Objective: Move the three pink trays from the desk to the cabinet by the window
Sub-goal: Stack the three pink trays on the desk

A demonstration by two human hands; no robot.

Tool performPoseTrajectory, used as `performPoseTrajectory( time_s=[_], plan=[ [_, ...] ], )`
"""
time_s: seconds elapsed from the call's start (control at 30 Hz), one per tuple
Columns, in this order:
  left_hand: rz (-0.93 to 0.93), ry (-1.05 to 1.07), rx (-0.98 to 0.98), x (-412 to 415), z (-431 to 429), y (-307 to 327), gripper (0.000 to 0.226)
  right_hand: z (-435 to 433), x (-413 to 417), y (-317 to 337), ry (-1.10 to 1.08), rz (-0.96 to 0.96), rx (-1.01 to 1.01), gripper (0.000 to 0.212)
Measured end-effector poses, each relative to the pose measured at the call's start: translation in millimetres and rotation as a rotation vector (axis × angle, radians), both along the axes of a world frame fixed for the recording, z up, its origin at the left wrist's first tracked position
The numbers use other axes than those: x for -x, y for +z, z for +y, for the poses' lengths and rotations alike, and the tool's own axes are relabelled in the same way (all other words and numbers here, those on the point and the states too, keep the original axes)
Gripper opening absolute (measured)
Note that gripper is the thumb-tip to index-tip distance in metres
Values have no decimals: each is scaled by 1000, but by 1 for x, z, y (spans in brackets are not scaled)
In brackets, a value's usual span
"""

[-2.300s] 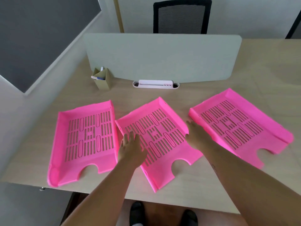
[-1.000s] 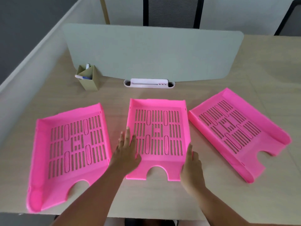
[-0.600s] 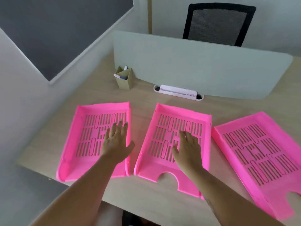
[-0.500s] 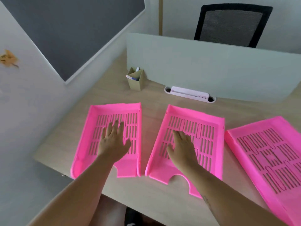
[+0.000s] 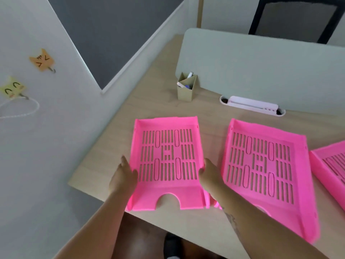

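Observation:
Three pink slotted trays lie on the wooden desk [image 5: 160, 101]. The left tray [image 5: 168, 159] sits near the desk's front left corner. My left hand [image 5: 124, 174] grips its left wall and my right hand [image 5: 210, 173] grips its right wall. The middle tray [image 5: 265, 165] lies just to the right, with my right forearm crossing its front left corner. Only a corner of the right tray [image 5: 330, 167] shows at the frame's right edge.
A tan pen holder [image 5: 186, 88] and a white cable-port strip [image 5: 252, 105] stand at the back by the grey divider panel [image 5: 261, 71]. A black chair [image 5: 295, 17] is behind it. A white wall [image 5: 46, 137] with cat-shaped hooks borders the desk's left side.
My hands left the tray floors: the left hand went to the left tray's outer wall and the right hand crossed from the middle tray to the left tray's right wall. The view swung left.

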State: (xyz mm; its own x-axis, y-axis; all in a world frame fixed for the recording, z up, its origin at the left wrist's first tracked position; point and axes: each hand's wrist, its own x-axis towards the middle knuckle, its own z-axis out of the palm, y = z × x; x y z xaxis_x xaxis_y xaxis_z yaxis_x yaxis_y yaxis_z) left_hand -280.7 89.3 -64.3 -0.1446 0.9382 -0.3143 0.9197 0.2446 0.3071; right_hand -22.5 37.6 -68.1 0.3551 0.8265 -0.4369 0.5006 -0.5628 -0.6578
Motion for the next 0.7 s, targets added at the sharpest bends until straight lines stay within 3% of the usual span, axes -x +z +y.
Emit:
performPoseTrajectory(
  time_s=[0.1, 0.2, 0.47, 0.7],
  plan=[
    [-99, 66, -20, 6, 10, -4, 26, 4, 8, -2, -69, 18, 7, 49],
    [-85, 37, -113, 10, 26, 6, 13, 9, 11, 11, -115, 42, -20, 49],
    [-215, -77, -292, -27, 65, 46, 17, 9, -23, 64, -216, 71, -175, 45],
    [-293, -279, -284, -151, 28, 56, 11, -60, -128, 88, -370, -79, -201, 34]
  ],
)
